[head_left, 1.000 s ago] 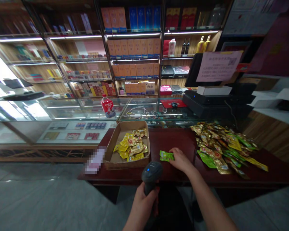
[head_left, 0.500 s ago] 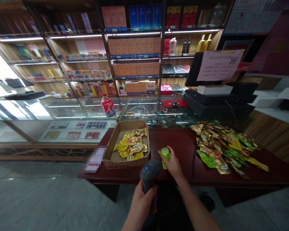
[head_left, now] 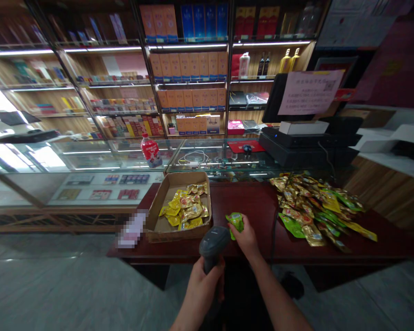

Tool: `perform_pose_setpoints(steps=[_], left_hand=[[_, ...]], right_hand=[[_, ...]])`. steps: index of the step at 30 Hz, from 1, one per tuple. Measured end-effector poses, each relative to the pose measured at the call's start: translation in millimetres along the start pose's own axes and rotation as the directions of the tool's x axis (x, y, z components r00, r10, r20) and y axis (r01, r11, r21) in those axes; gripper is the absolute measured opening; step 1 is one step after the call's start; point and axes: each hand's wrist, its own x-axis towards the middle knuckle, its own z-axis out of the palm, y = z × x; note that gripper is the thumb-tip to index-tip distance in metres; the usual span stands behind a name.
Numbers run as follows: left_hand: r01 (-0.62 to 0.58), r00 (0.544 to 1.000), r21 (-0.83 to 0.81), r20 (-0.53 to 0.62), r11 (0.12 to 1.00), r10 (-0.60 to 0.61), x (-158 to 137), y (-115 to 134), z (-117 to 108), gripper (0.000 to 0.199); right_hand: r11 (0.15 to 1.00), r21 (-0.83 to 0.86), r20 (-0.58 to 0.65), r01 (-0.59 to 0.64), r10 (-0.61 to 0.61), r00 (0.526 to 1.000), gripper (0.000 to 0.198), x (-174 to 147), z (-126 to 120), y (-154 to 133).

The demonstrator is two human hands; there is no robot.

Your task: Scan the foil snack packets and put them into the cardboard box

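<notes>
My left hand (head_left: 207, 280) is wrapped round the handle of a dark grey barcode scanner (head_left: 214, 241), its head tilted toward the green packet. My right hand (head_left: 244, 235) pinches a small green snack packet (head_left: 235, 222) just above the table, right of the scanner. To the left stands a shallow cardboard box (head_left: 155, 237) with gold and yellow snack packets (head_left: 189, 209) inside. A large heap of gold, green and yellow packets (head_left: 310, 207) lies on the right part of the table.
The dark red table (head_left: 241, 197) stands against a glass display counter (head_left: 179, 156). On the counter are a red-labelled bottle (head_left: 151, 151), a white cable (head_left: 195, 158), a mouse (head_left: 247, 148) and a monitor with a paper sign (head_left: 308, 92). Shelves with boxed goods (head_left: 189, 66) line the back.
The view has shifted slightly, so most things sit a little further left. The blue light on the scanner no longer shows. Both hands keep their holds.
</notes>
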Motion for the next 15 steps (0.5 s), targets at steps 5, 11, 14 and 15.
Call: perform_pose_setpoints(steps=[5,11,14,15], left_hand=[[0.004,0.999,-0.024,-0.033,1.0,-0.005,3,-4,-1,0.039],[0.026,0.996,-0.051,-0.086,0.998,-0.03,-4,0,-11,0.047],[0.005,0.995,-0.067,-0.102,0.998,-0.012,-5,4,-16,0.049],[0.002,0.994,-0.068,-0.109,0.998,-0.01,-4,4,-17,0.05]], right_hand=[[0.997,0.042,-0.022,-0.057,0.057,0.998,0.057,6,-2,5],[0.894,0.343,0.22,-0.288,0.222,0.95,0.041,37,-7,-22],[0.851,0.474,0.332,-0.227,0.066,0.941,0.042,68,17,-68],[0.849,0.489,0.363,-0.198,0.008,0.932,0.045,80,28,-85]])
